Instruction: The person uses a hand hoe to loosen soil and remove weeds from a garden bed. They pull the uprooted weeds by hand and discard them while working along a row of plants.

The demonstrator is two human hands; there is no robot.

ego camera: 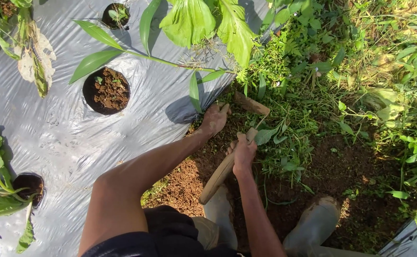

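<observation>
Silver plastic mulch sheet (66, 138) on my left, weedy ground (313, 85) on my right, bare soil (341, 171) between. My boots (315, 223) stand in the dirt. My right hand (243, 153) has its grip closed around the wooden-handled hoe (220, 173); my left hand (214, 119) clutches weeds (275, 135) at the sheet's edge.

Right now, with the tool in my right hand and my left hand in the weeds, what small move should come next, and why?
Probably a short pull of the tool toward your boots. The right hand grips its wooden handle, its head sits in the weeds, and the left hand holds stems at the edge of the plastic sheet, beside soil already bare.
</observation>
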